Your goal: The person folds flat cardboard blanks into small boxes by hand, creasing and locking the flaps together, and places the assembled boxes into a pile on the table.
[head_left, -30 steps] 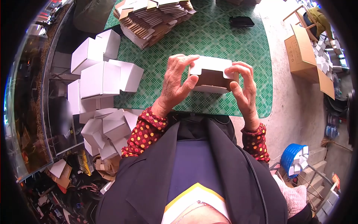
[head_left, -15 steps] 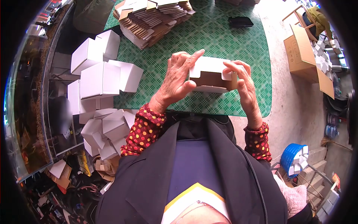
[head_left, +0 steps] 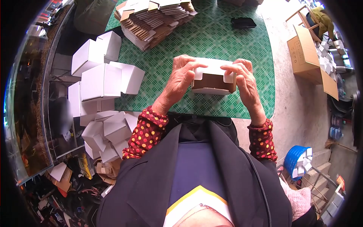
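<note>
This white cardboard box [head_left: 214, 70] seems light and stiff; grasp its sides. Left hand [head_left: 179, 80] and right hand [head_left: 245, 81] have spread fingers.

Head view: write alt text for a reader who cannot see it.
A person's left hand and right hand touch a partly open white box at a green patterned table. A stack of flat cardboard lies beyond; white boxes are piled at left.
</note>
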Available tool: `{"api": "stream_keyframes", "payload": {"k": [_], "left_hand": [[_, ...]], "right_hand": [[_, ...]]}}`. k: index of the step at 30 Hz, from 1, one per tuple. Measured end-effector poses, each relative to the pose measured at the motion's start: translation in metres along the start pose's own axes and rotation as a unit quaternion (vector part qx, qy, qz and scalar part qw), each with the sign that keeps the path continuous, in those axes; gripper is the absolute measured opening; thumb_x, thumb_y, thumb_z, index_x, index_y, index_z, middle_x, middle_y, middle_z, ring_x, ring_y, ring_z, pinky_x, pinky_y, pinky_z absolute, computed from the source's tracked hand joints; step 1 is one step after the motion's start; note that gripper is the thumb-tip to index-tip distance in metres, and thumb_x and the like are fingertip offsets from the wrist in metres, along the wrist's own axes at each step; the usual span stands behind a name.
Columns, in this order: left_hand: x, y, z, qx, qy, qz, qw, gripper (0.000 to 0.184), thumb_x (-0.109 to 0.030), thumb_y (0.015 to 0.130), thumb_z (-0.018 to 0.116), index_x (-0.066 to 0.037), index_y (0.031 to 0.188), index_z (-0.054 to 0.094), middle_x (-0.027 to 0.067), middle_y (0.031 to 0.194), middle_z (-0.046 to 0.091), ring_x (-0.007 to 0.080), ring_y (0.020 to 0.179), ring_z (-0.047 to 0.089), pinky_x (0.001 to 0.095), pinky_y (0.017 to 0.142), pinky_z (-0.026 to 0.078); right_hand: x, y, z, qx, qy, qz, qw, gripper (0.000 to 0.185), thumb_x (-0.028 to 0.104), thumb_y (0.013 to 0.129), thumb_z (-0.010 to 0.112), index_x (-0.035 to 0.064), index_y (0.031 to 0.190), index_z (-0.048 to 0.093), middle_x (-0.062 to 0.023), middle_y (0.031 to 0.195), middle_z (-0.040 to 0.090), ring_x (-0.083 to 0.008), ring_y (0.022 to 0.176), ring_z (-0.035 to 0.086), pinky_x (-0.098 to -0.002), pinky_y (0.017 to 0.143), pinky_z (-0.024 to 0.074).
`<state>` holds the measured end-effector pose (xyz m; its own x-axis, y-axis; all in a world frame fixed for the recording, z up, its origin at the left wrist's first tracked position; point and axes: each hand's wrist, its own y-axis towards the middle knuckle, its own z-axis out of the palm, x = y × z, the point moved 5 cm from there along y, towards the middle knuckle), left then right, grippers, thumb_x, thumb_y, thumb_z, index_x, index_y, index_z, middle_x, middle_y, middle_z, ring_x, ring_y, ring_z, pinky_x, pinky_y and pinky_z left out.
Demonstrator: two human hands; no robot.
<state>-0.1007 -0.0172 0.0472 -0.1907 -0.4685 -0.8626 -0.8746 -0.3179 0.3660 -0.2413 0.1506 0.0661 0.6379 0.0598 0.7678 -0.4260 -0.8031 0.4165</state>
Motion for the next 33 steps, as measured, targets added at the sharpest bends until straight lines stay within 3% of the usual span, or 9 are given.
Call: {"api": "stream_keyframes", "payload": {"k": [2,6,11,16,22,27,33], "left_hand": [[0.004,0.001,0.0,0.0,0.003,0.003,1.0,0.062,-0.061,0.105,0.034,-0.013,0.123,0.07,0.0091,0.122,0.053,0.0257,0.115,0.041,0.0412,0.107,0.031],[0.011,0.005,0.002,0.018,0.014,0.007,1.0,0.041,-0.046,0.102,0.051,-0.011,0.104,0.072,0.0102,0.121,0.051,0.0234,0.119,0.041,0.0401,0.106,0.033],[0.017,0.009,0.007,0.006,0.055,0.006,0.998,0.018,-0.026,0.091,0.068,-0.011,0.102,0.071,0.0085,0.12,0.051,0.0227,0.118,0.042,0.0381,0.106,0.034],[0.003,0.01,0.006,-0.036,0.052,-0.003,0.998,0.026,-0.013,0.088,0.072,-0.011,0.113,0.067,0.008,0.124,0.053,0.0238,0.122,0.043,0.0366,0.107,0.036],[0.012,0.011,0.009,-0.02,-0.001,-0.037,0.999,0.04,-0.009,0.089,0.07,-0.012,0.127,0.06,0.008,0.132,0.053,0.024,0.126,0.046,0.0362,0.108,0.039],[0.012,0.012,0.011,0.029,-0.056,-0.104,0.993,0.048,-0.009,0.091,0.067,-0.013,0.137,0.054,0.0084,0.136,0.053,0.0218,0.125,0.051,0.0332,0.106,0.042],[0.014,0.012,0.012,0.041,-0.061,-0.117,0.99,0.049,-0.008,0.091,0.065,-0.013,0.139,0.054,0.008,0.134,0.055,0.02,0.117,0.056,0.0312,0.102,0.046]], "right_hand": [[-0.003,0.005,0.001,0.006,-0.006,-0.009,1.0,0.045,0.047,0.104,0.044,0.013,0.115,0.072,-0.0012,0.098,0.068,-0.0246,0.11,0.047,-0.041,0.105,0.0357],[-0.002,0.014,0.008,0.03,-0.092,-0.059,0.994,0.022,0.031,0.098,0.059,0.0137,0.104,0.071,-0.001,0.091,0.067,-0.0235,0.104,0.049,-0.0369,0.1,0.0399],[-0.009,0.014,0.014,-0.011,-0.098,-0.065,0.993,0.01,0.012,0.088,0.068,0.0137,0.098,0.069,-0.0019,0.095,0.067,-0.0233,0.102,0.053,-0.0346,0.096,0.0431],[0.005,0.017,0.014,-0.048,-0.082,-0.056,0.994,0.017,0.003,0.084,0.07,0.0119,0.098,0.068,-0.0024,0.101,0.068,-0.024,0.105,0.055,-0.0354,0.096,0.044],[0.0,0.019,0.017,-0.04,-0.032,-0.037,0.998,0.018,0.002,0.083,0.07,0.0104,0.099,0.068,-0.0029,0.105,0.068,-0.0251,0.105,0.057,-0.0378,0.098,0.0444],[0.014,0.005,0.012,-0.088,-0.092,-0.068,0.989,0.017,0.001,0.086,0.068,0.0094,0.101,0.068,-0.0033,0.114,0.068,-0.0259,0.114,0.056,-0.039,0.102,0.0438],[0.028,-0.025,0.017,-0.064,0.057,-0.003,0.996,0.01,0.007,0.09,0.067,0.0089,0.1,0.07,-0.0058,0.128,0.065,-0.0289,0.133,0.049,-0.0429,0.111,0.0403]]}}
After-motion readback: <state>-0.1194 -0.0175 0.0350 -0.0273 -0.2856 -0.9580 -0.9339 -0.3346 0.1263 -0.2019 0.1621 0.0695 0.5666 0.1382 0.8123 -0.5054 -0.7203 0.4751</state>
